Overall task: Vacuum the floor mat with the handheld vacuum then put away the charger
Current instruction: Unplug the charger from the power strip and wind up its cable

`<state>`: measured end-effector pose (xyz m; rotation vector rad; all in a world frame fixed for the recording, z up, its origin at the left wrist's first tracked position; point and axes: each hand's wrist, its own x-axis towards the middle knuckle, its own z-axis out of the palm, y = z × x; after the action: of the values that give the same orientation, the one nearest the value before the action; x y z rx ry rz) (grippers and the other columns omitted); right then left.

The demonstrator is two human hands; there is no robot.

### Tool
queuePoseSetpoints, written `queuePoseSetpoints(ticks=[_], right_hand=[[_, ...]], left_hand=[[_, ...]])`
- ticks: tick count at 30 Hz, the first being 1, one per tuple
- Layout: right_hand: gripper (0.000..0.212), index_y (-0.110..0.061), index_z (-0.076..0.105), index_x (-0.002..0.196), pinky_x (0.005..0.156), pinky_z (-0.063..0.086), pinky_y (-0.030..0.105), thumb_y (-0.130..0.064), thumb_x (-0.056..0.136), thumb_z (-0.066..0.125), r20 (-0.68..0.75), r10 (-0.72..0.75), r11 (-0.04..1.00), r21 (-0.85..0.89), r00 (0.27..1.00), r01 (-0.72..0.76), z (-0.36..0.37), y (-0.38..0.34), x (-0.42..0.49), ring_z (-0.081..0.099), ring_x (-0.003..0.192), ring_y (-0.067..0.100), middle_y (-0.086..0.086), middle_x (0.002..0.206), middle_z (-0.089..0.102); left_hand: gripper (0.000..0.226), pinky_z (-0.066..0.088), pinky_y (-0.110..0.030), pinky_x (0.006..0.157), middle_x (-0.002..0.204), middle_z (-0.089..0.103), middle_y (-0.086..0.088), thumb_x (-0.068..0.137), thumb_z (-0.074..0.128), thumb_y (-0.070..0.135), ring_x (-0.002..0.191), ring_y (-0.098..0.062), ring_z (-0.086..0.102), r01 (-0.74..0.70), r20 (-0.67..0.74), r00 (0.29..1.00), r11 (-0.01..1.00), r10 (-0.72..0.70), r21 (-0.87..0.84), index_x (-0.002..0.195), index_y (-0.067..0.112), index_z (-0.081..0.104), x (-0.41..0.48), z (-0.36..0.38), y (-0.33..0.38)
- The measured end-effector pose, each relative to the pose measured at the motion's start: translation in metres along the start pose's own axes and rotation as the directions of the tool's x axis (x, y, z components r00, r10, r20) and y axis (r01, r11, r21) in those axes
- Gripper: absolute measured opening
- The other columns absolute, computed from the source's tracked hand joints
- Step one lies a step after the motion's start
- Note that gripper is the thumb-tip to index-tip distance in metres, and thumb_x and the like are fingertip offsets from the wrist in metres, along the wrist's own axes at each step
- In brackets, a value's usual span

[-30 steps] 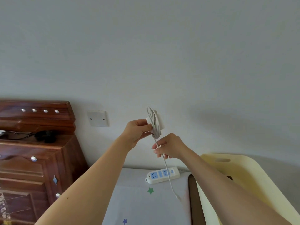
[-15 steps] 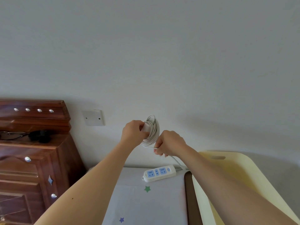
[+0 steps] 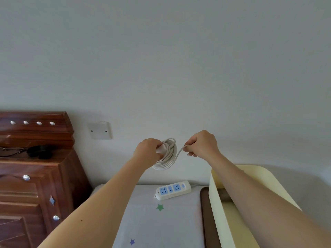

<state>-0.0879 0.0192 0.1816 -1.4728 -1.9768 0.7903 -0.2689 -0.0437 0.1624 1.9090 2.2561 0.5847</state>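
My left hand grips the white charger block together with the coiled white charger cable, held up in front of the wall. My right hand pinches the free end of that cable just right of the coil; the short stretch between hand and coil curves down. The charger block is mostly hidden by my left fingers. No vacuum is in view. A pale mat with star prints lies below my arms.
A white power strip with blue sockets lies on the mat near the wall. A dark wooden cabinet stands at left with glasses and a black object on top. A pale yellow tray-like panel is at right. A blank wall plate is on the wall.
The cable's free end came off the mat and is pulled in; my right hand rose and moved right of the coil. The coil has grown larger.
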Motion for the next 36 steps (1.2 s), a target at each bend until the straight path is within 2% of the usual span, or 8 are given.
queuePoseSetpoints(ticks=[3, 7, 12, 17, 22, 24, 31, 36], right_hand=[[0.019, -0.011, 0.068, 0.082, 0.063, 0.061, 0.031, -0.007, 0.071, 0.083, -0.048, 0.054, 0.995, 0.085, 0.997, -0.050, 0.001, -0.001, -0.001, 0.071, 0.056, 0.012, 0.006, 0.068, 0.073], [0.018, -0.014, 0.066, 0.071, 0.069, 0.061, 0.036, -0.007, 0.069, 0.083, -0.084, 0.072, 0.995, 0.076, 0.994, -0.066, 0.000, 0.003, -0.004, 0.071, 0.060, 0.015, 0.001, 0.065, 0.071], [0.012, -0.018, 0.075, 0.079, 0.052, 0.038, 0.019, -0.014, 0.071, 0.082, -0.143, 0.027, 1.000, -0.006, 0.989, -0.028, -0.007, 0.010, -0.007, 0.058, 0.065, 0.010, -0.012, 0.066, 0.059], [0.020, -0.012, 0.078, 0.087, 0.076, 0.059, 0.029, 0.003, 0.076, 0.070, -0.127, 0.160, 0.977, 0.164, 0.979, -0.139, -0.017, 0.020, -0.007, 0.072, 0.071, 0.020, 0.003, 0.070, 0.071], [0.015, 0.007, 0.071, 0.083, 0.081, 0.059, 0.046, -0.005, 0.076, 0.064, -0.069, 0.386, 0.841, 0.437, 0.920, -0.320, -0.037, 0.042, -0.003, 0.074, 0.078, 0.031, 0.019, 0.084, 0.075], [0.024, 0.008, 0.070, 0.092, 0.079, 0.061, 0.042, -0.010, 0.077, 0.064, -0.017, 0.430, 0.772, 0.524, 0.903, -0.359, -0.051, 0.054, -0.008, 0.074, 0.076, 0.029, 0.019, 0.089, 0.075], [0.023, -0.004, 0.073, 0.100, 0.077, 0.061, 0.040, -0.016, 0.081, 0.078, -0.006, 0.455, 0.793, 0.457, 0.890, -0.402, -0.097, 0.107, -0.032, 0.073, 0.086, 0.029, 0.014, 0.096, 0.073], [0.014, -0.002, 0.074, 0.092, 0.078, 0.061, 0.043, -0.012, 0.081, 0.077, -0.114, 0.556, 0.774, 0.431, 0.824, -0.463, -0.113, 0.162, -0.043, 0.072, 0.086, 0.029, 0.017, 0.091, 0.073]], left_hand=[[0.002, 0.037, -0.027, 0.063, 0.075, 0.054, 0.004, 0.081, 0.058, 0.019, 0.074, -0.021, 0.052, -0.054, 0.027, 0.998, 0.998, 0.053, 0.026, 0.082, 0.018, 0.059, -0.001, -0.001, 0.004], [0.021, 0.044, -0.029, 0.072, 0.096, 0.064, -0.001, 0.080, 0.061, 0.018, 0.087, -0.021, 0.059, -0.105, 0.094, 0.990, 0.994, 0.109, -0.041, 0.101, 0.017, 0.067, -0.002, -0.002, 0.012], [0.031, 0.047, -0.030, 0.080, 0.099, 0.065, -0.001, 0.080, 0.063, 0.017, 0.094, -0.022, 0.060, -0.122, 0.140, 0.980, 0.984, 0.141, -0.132, 0.110, 0.019, 0.067, -0.003, -0.001, 0.026], [0.031, 0.047, -0.030, 0.083, 0.102, 0.065, 0.000, 0.081, 0.064, 0.016, 0.095, -0.021, 0.060, -0.180, 0.116, 0.973, 0.970, 0.200, -0.165, 0.112, 0.018, 0.067, -0.002, 0.001, 0.046], [0.021, 0.043, -0.026, 0.071, 0.097, 0.064, -0.003, 0.080, 0.062, 0.017, 0.088, -0.022, 0.059, -0.294, 0.135, 0.944, 0.953, 0.302, -0.074, 0.100, 0.014, 0.067, 0.006, 0.017, 0.077], [0.017, 0.040, -0.025, 0.068, 0.095, 0.063, -0.005, 0.080, 0.061, 0.016, 0.086, -0.023, 0.058, -0.345, 0.136, 0.928, 0.938, 0.347, -0.043, 0.096, 0.013, 0.066, 0.010, 0.027, 0.092], [0.015, 0.037, -0.024, 0.065, 0.089, 0.059, -0.003, 0.083, 0.053, 0.020, 0.079, -0.019, 0.056, -0.463, 0.120, 0.878, 0.886, 0.464, -0.035, 0.091, 0.014, 0.064, 0.018, 0.071, 0.155], [0.023, 0.045, -0.026, 0.078, 0.097, 0.061, 0.003, 0.081, 0.061, 0.029, 0.091, -0.017, 0.059, -0.500, 0.190, 0.834, 0.855, 0.518, -0.136, 0.102, 0.021, 0.065, 0.018, 0.114, 0.200]])
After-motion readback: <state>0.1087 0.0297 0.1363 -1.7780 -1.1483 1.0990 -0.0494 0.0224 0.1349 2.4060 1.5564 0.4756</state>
